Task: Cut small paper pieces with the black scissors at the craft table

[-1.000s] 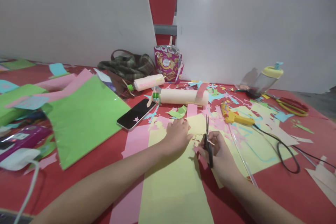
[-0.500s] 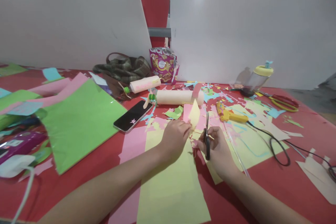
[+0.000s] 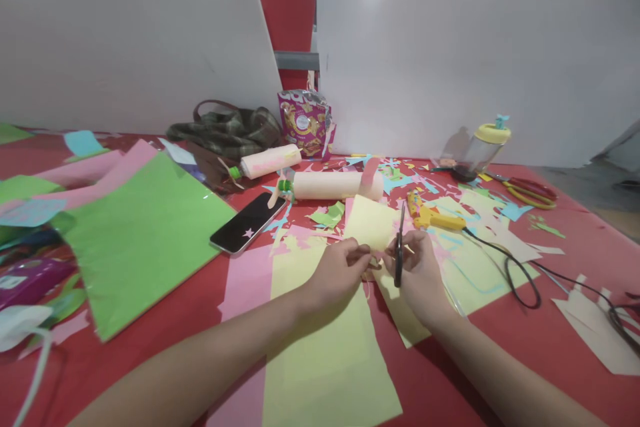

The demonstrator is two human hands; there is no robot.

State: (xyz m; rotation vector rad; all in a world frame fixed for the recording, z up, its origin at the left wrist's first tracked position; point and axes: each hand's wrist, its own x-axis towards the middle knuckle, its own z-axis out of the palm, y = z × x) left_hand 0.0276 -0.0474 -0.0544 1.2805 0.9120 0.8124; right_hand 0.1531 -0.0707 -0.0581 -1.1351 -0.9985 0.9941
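My left hand [image 3: 340, 271] pinches the lower edge of a small yellow paper piece [image 3: 371, 223], which is lifted off the table and faces me. My right hand [image 3: 419, 268] grips black scissors [image 3: 399, 247] with the blades pointing up beside the right edge of that paper; its fingertips also reach the paper's bottom. Both hands hover over a long yellow sheet [image 3: 325, 353] that lies on pink paper [image 3: 247, 287] on the red table [image 3: 500, 360].
A smartphone [image 3: 249, 221] and green sheet [image 3: 140, 233] lie left. Behind are two paper rolls [image 3: 333, 185], a snack bag [image 3: 304, 121] and a plaid bag [image 3: 225, 130]. A yellow glue gun [image 3: 430, 215] with black cord, a bottle [image 3: 481, 147], red-yellow scissors [image 3: 533, 190] and scraps lie right.
My left hand has lifted the small yellow piece off the table and turned it flat towards me. My right hand with the scissors has moved up and in to its edge.
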